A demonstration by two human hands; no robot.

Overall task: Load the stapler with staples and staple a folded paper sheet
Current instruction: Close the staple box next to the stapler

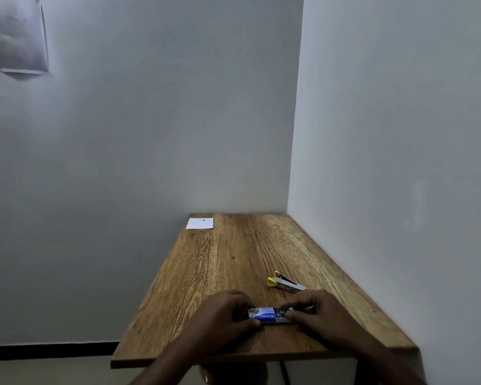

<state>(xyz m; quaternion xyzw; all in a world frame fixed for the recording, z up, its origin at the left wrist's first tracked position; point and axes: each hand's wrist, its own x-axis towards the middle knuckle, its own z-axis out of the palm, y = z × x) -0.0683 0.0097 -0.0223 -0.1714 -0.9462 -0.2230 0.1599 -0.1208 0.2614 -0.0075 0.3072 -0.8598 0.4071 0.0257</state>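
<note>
Head view: both hands' fingers (pixel 295 304) pinching box (pixel 267 315) ends. Long axis sideways between them. Stapler (pixel 286 284) just beyond right fingers.

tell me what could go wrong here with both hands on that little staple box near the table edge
1. The staple box, held between the left hand and right hand, sits close to the table's near edge; staples could spill off if it opens suddenly.
2. The stapler lies just behind the right hand and could be knocked.
3. The paper lies at the far corner, a long reach.
</note>
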